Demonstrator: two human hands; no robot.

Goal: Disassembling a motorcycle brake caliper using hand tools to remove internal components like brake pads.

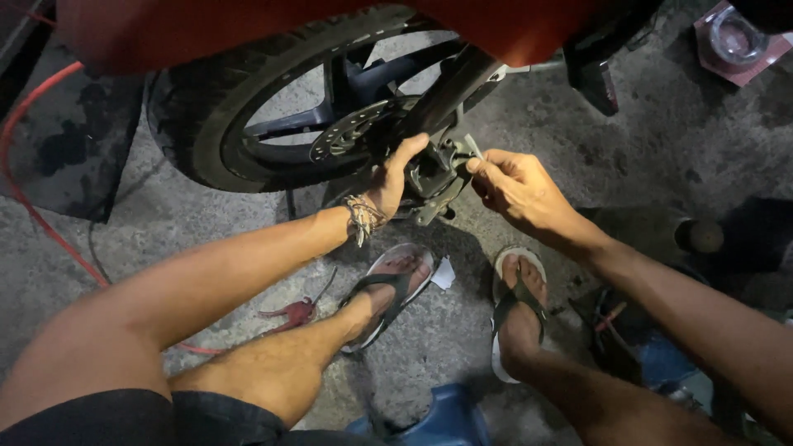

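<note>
The left hand (395, 175) is gripping the brake part (435, 175) beside the wheel (248, 107), holding it steady. The right hand (510, 183) is pinching a thin metal pin (474, 149) at the brake part. Red pliers (291, 312) are lying below.

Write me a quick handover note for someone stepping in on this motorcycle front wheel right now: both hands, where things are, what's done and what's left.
Left hand: gripping the brake caliper beside the brake disc of the front wheel.
Right hand: pinching a thin metal pin at the caliper's top edge.
Around: red pliers on the concrete by the left foot; more tools by the right foot.
Done: caliper hangs loose beside the fork, it seems.
Left: the pin is not yet free or seated; which way it goes cannot be told.
</note>
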